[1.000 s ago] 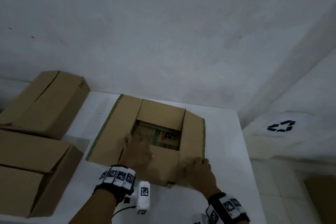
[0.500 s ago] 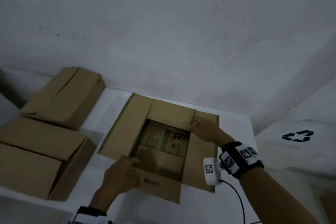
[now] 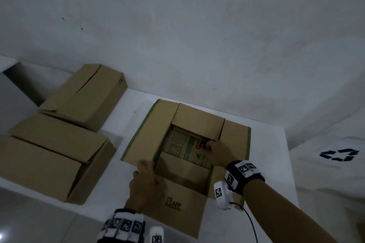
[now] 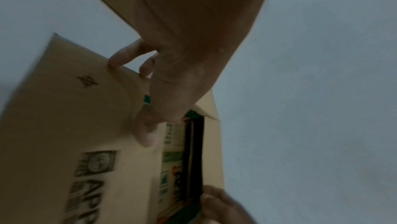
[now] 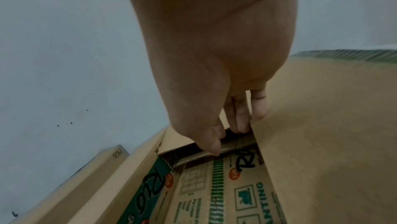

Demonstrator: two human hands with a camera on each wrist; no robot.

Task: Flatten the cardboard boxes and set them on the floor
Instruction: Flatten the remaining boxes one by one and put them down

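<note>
An open cardboard box (image 3: 164, 124) sits on the white table (image 3: 118, 199), its outer flaps spread flat and green print showing inside. My left hand (image 3: 147, 181) grips the near-left corner, where the near flap (image 3: 177, 207) with the APP logo folds out toward me. In the left wrist view the left hand (image 4: 141, 102) has its fingers curled over that flap's edge (image 4: 64, 125) and the thumb on its face. My right hand (image 3: 217, 153) reaches into the opening at the far right. There the right hand (image 5: 227, 137) pinches the far flap's edge (image 5: 204, 149) between thumb and fingers.
Two closed cardboard boxes stand at the left of the table, one at the back (image 3: 85, 96) and one nearer (image 3: 49, 156). A white bag with a recycling symbol (image 3: 337, 156) sits to the right. Grey floor (image 3: 29, 219) shows below the table's near-left edge.
The near flaps that both hands lay on are now folded outward. My right hand went from the near right flap to the far flap; my left hand slid to the near-left corner.
</note>
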